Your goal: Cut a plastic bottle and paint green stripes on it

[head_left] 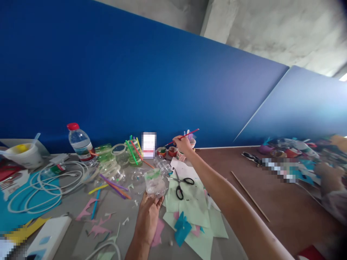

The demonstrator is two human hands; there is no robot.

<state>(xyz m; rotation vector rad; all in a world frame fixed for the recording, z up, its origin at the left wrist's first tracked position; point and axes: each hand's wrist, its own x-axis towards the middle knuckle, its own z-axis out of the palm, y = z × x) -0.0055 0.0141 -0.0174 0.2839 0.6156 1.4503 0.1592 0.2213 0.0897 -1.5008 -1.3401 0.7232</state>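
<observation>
Left hand: the left hand (150,206) sits at lower centre of the frame, fingers curled under a plastic piece (155,183) and holding it up.
Right hand: the right hand (183,143) is at centre, fingers pinched on a brush (194,131) with a red handle.
Brush tip: it points down-left at a red pot (162,152); whether it touches the paint cannot be told.
Plastic piece: green shows near its top, while the lower part looks clear, so the colouring seems only part done.
Green jars: the green jars (103,154) at left of centre carry colour, and appear further along; straws (135,156) stand at another green container beside them.
Scraps: cut pink scraps (99,230) lie at lower left, so some cutting looks done; the scissors (179,196) lie spread on pale paper (195,211), out of the hands.
Back edge: the blue wall (168,79) rises right behind the pots and limits reach forward.
Left side: a bottle (81,145) and a looped cable (27,211) crowd the grey counter (230,249).
Right side: brown surface (222,159) runs between the right forearm and a thin stick (251,196), seemingly the widest room for moving.
Far right: another person's hand (329,174) is well apart from both hands.
</observation>
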